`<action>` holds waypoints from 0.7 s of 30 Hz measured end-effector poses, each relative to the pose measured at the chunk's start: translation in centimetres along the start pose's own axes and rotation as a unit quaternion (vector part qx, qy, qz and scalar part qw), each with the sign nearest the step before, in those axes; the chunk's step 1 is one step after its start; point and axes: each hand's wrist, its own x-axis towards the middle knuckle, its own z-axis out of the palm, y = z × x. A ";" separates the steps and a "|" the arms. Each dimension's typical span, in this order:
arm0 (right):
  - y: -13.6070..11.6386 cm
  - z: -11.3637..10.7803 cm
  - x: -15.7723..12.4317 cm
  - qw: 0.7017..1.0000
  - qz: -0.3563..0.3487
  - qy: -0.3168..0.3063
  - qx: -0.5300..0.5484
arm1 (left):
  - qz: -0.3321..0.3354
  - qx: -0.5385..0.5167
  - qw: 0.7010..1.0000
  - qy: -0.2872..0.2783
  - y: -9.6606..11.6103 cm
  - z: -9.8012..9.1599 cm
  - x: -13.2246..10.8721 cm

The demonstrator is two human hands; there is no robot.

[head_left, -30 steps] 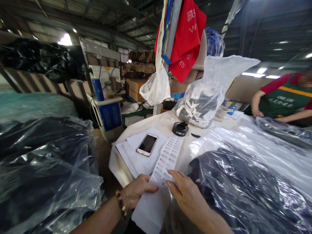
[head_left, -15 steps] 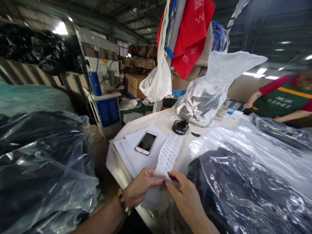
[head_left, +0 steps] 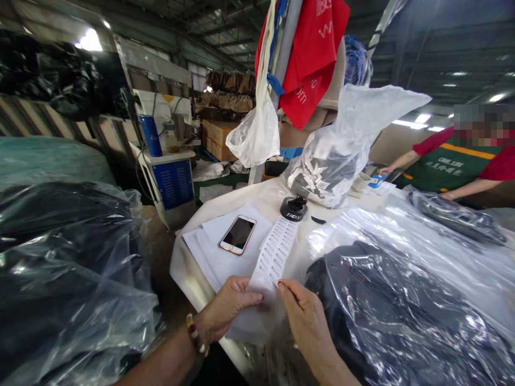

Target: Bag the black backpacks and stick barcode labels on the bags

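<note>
A long white strip of printed sticker labels runs down the table toward me, its near end in my left hand. My left thumb and fingers are closed on that end. At the strip's lower right edge, my right hand pinches a sticker label between thumb and forefinger; the label itself is mostly hidden. Just beyond the strip's far end sits a black tape roll with dark scraps in it. To the left, a phone lies face up on white paper sheets.
Plastic-wrapped dark garments lie close on my right, with another wrapped dark pile at left. A clear bag of tags stands at the back of the white table. Across it, a person in a green apron works.
My right hand has drawn slightly away from my left, opening a gap between the fingertips. The view has shifted a little. The co-worker's arm has reached toward a blue item.
</note>
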 end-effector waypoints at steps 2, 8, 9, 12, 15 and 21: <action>-0.1 -0.1 0.1 0.999 0.006 0.020 0.051 | -0.011 -0.007 1.000 0.012 -0.1 -0.4 -0.1; -0.5 -0.5 -0.3 0.966 -0.002 0.067 0.251 | -0.019 0.018 1.000 0.012 -0.2 -2.0 -0.7; -0.5 -0.6 -0.5 0.962 -0.012 0.077 0.261 | -0.019 0.051 0.998 0.012 0.0 -2.1 -0.8; -0.4 -1.2 -1.4 0.963 -0.093 0.114 0.226 | 0.014 0.229 0.973 0.042 0.6 -2.2 -1.1; -0.1 -2.9 -2.8 0.947 -0.253 0.178 0.084 | 0.059 0.419 0.902 0.087 1.2 -2.1 -1.6; 1.3 -7.3 -6.6 0.828 -0.464 0.231 -0.215 | 0.249 0.531 0.785 0.197 1.7 -0.3 -3.4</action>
